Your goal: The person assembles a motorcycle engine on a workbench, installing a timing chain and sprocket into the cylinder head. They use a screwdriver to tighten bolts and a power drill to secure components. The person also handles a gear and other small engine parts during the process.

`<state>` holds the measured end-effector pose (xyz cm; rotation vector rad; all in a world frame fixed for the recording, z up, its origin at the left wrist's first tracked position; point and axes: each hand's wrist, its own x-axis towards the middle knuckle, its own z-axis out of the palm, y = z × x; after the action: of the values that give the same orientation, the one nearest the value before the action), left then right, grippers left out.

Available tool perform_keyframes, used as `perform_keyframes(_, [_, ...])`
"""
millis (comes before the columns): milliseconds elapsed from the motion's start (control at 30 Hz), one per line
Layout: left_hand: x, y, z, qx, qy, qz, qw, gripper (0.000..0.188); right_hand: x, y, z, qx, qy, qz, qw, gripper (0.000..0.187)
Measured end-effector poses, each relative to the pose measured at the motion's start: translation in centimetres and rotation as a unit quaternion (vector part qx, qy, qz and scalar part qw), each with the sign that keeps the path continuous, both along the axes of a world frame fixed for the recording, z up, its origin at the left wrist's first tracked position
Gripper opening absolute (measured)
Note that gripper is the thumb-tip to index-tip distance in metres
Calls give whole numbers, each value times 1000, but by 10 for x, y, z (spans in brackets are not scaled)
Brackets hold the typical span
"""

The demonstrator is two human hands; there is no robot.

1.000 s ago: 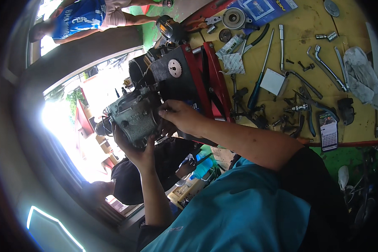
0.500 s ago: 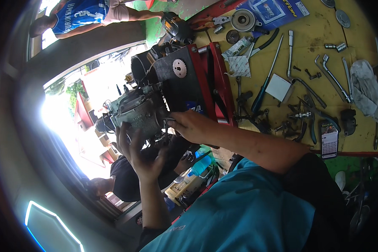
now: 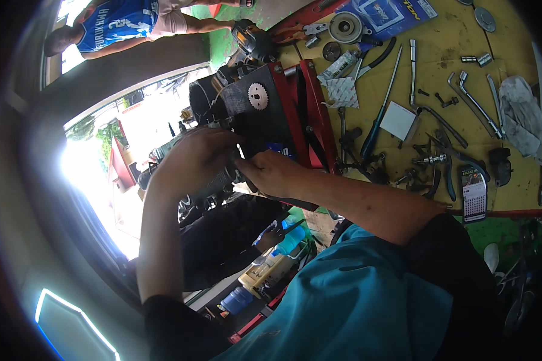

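Note:
A dark grey metal engine [image 3: 217,188] sits at the edge of a dark panel, largely covered by my hands. My left hand [image 3: 199,153] arches over its upper side, fingers bent together toward the end face; what they grip is hidden. Close beside it, my right hand [image 3: 270,173] is closed in a pinch at the same end of the engine. Whatever is between its thumb and fingers is too small to make out. A pale toothed sprocket [image 3: 258,96] lies on the panel just above both hands.
A red metal frame [image 3: 319,120] borders the yellow worktop [image 3: 433,75]. On it are a screwdriver [image 3: 376,123], a socket wrench [image 3: 413,72], pliers [image 3: 457,153], a white rag [image 3: 521,111] and a phone [image 3: 474,192]. One person [image 3: 117,24] stands at upper left; another in black is behind the engine.
My left hand has risen from below the engine, where its fingers were spread, to over its upper side, fingers now bent. My right hand stays at the engine's end. The person in black has shifted.

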<state>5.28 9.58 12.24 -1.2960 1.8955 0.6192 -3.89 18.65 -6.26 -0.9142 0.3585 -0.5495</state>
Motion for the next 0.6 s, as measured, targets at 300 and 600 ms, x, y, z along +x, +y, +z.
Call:
perform_keyframes(300, [-19, -13, -27, 174, -194, -123, 958, 33, -10, -5, 4, -214, 128, -88, 964, 66])
perform_keyframes(600, [-37, -12, -15, 181, -228, -68, 954, 40, -9, -4, 3, -219, 132, -69, 964, 72])
